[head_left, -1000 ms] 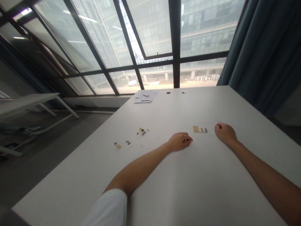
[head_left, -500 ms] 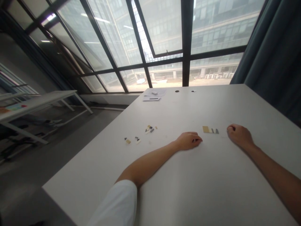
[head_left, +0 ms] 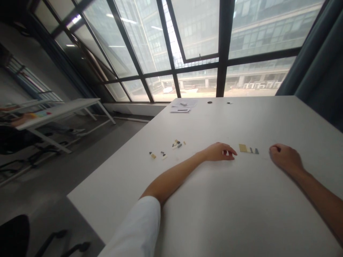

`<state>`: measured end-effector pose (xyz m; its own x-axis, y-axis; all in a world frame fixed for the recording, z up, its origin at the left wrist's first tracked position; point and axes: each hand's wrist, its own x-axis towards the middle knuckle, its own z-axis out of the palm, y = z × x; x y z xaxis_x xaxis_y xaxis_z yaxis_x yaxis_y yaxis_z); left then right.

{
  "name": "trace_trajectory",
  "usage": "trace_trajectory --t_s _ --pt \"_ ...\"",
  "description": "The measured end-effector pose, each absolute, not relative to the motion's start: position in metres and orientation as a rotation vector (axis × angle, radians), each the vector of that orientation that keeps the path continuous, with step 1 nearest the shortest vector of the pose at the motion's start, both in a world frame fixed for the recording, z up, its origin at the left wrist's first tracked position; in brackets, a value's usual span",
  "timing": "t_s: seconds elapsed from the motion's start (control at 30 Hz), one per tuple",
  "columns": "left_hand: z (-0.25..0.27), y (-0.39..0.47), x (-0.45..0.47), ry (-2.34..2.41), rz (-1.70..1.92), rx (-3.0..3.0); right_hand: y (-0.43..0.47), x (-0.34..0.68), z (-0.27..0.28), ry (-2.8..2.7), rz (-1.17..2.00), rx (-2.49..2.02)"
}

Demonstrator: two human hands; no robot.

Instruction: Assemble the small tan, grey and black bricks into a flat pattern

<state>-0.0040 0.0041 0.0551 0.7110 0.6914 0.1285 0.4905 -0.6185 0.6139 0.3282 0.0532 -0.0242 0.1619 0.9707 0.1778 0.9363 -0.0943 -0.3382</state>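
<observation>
Brick row (head_left: 248,150) set left to right

Its long axis runs sideways on the white table (head_left: 203,200), tan end left, grey end right and slightly nearer. Your left hand (head_left: 217,152), thumb and fingers slightly parted, is just left; your right hand (head_left: 286,157) curls to the right, contents hidden. Loose bricks (head_left: 177,144) lie farther left.

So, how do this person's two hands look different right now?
The left hand has its fingers reaching forward with a gap below them, while the right hand is curled into a loose fist. The left hand lies left of the tan gridded plate; the right hand lies to its right. Both are bare and at the white table.
</observation>
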Motion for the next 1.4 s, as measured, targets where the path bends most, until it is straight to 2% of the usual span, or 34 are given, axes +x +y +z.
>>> trace_trajectory --t_s 0.2,0.4,0.63,1.13,1.4 --pt "0.118 0.007 -0.057 1.085 0.474 2.296 0.053 0.328 -0.023 -1.814 0.133 -2.095" --pt "0.141 0.023 -0.123 1.461 0.426 2.181 0.055 0.328 -0.023 -1.813 0.144 -2.116" --pt "0.129 0.044 -0.196 2.273 0.065 1.747 0.053 0.328 -0.021 -1.796 0.117 -2.15" --pt "0.073 0.077 -0.222 2.458 -0.273 1.513 0.048 0.325 -0.014 -1.805 0.103 -2.155" --pt "0.066 0.075 -0.221 2.419 -0.19 1.527 0.046 0.322 -0.012 -1.777 0.131 -2.171"
